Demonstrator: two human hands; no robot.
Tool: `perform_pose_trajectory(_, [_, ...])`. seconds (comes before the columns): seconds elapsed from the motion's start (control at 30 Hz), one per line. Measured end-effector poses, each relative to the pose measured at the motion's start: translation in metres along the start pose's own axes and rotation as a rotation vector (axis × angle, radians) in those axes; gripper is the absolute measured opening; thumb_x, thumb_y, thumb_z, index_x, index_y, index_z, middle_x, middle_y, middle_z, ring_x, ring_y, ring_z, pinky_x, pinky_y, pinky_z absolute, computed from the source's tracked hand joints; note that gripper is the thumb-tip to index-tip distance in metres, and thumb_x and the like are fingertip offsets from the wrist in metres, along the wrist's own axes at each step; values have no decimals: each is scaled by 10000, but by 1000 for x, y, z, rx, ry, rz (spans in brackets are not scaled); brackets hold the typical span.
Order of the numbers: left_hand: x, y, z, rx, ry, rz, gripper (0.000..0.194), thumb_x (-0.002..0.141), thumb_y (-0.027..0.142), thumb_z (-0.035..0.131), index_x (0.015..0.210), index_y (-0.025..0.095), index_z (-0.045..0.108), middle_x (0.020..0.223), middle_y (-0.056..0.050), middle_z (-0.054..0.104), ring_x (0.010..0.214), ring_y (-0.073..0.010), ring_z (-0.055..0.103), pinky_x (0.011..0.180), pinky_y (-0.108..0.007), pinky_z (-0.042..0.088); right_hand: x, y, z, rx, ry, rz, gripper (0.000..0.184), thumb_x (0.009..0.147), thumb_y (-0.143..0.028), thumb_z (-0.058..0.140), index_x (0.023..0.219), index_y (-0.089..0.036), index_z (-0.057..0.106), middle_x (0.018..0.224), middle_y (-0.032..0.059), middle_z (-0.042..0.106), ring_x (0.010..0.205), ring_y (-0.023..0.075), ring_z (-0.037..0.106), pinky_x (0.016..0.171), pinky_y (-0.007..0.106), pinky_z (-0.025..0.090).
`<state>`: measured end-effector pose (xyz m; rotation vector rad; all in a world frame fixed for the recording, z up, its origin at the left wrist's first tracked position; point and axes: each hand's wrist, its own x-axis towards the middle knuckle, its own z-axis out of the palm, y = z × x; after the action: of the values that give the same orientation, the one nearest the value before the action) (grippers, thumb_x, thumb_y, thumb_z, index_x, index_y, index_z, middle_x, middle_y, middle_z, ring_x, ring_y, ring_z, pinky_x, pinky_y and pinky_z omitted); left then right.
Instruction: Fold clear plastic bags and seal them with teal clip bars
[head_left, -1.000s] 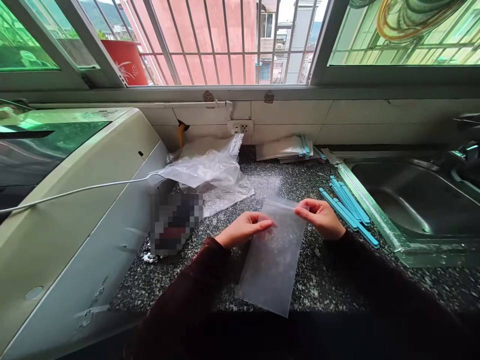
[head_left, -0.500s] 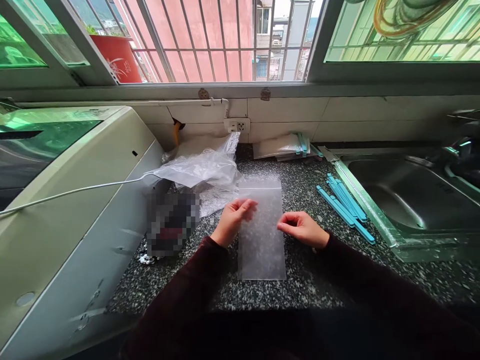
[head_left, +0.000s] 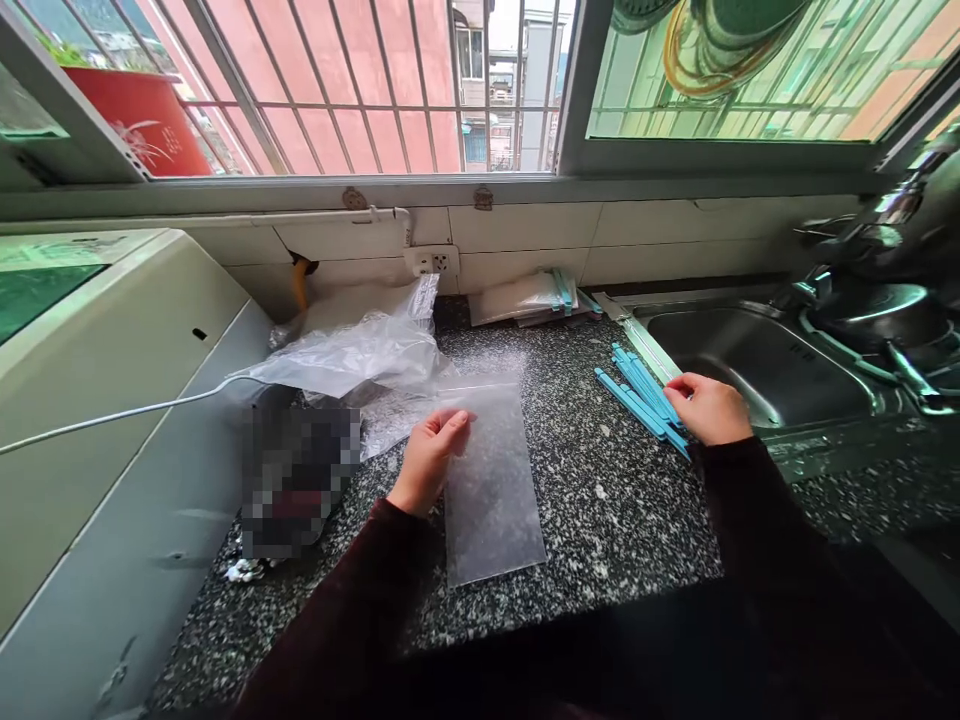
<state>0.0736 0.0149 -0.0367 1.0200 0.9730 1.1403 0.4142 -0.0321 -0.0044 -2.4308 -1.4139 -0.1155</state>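
Note:
A translucent zip-top plastic bag (head_left: pixel 495 500) lies flat on the speckled counter in front of me. My left hand (head_left: pixel 431 455) is closed at the bag's left edge, with the thumb above and the fingers curled, their tips looking faint as if behind the film. Over to the right, my right hand (head_left: pixel 709 405) is at the pile of light-blue plastic strips (head_left: pixel 637 395), its thumb and fingers pinched together above their near right end. The hand covers part of the strips, so whether one is between its fingertips is hidden.
Crumpled clear plastic (head_left: pixel 367 350) lies behind my left hand, near a blurred dark object (head_left: pixel 300 480). Flat packs with blue strips (head_left: pixel 525 298) rest against the wall. The steel sink (head_left: pixel 757 350) borders the counter at right, a pale machine (head_left: pixel 112 340) at left.
My right hand has moved from beside the bag rightward to the blue strips. My left hand stays at the bag's left edge. The view has turned to the right.

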Motion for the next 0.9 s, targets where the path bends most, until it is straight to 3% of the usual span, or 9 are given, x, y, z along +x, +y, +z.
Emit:
perform_pose_trajectory(0.17, [1, 0, 0, 28, 29, 2, 312, 571, 416, 697, 661, 123, 641, 452, 69, 406, 425, -48, 318, 424, -201, 219, -28, 31, 5, -5, 13, -111, 226, 710, -343, 492, 665, -200, 660, 613, 53, 654, 522, 181, 540, 474, 271, 326])
perform_pose_trajectory(0.3, [0, -1, 0, 36, 13, -1, 312, 579, 416, 699, 666, 122, 641, 453, 72, 398, 423, -45, 310, 423, -196, 212, -50, 35, 11, 0, 42, -207, 229, 748, -339, 471, 685, -203, 644, 698, 52, 668, 578, 183, 567, 502, 275, 348])
perform_pose_trajectory(0.5, [0, -1, -2, 55, 26, 20, 313, 593, 417, 693, 690, 122, 646, 463, 67, 419, 431, -49, 329, 433, -196, 230, -65, 33, 7, -213, -27, -104, 267, 742, -441, 533, 729, -196, 640, 794, 82, 663, 588, 206, 563, 470, 287, 290])
perform_pose_trajectory(0.63, [1, -1, -2, 71, 7, 15, 312, 596, 419, 681, 674, 120, 635, 442, 75, 397, 420, -47, 308, 430, -201, 211, -67, 44, 12, -199, -58, -94, 258, 736, -444, 536, 711, -205, 629, 764, 71, 662, 586, 207, 570, 478, 283, 311])
perform_pose_trajectory(0.77, [1, -1, -2, 63, -32, 19, 315, 604, 431, 675, 656, 126, 616, 439, 81, 375, 415, -45, 291, 427, -204, 200, -67, 51, 18, -154, 50, -133, 242, 760, -397, 494, 674, -204, 613, 747, 78, 667, 559, 205, 557, 462, 286, 295])
perform_pose_trajectory(0.9, [2, 0, -4, 63, -77, -25, 337, 591, 449, 679, 667, 127, 615, 437, 78, 378, 411, -47, 294, 426, -205, 190, -65, 37, 10, -86, 247, -217, 271, 790, -405, 468, 700, -193, 611, 728, 80, 654, 569, 203, 554, 481, 294, 305])
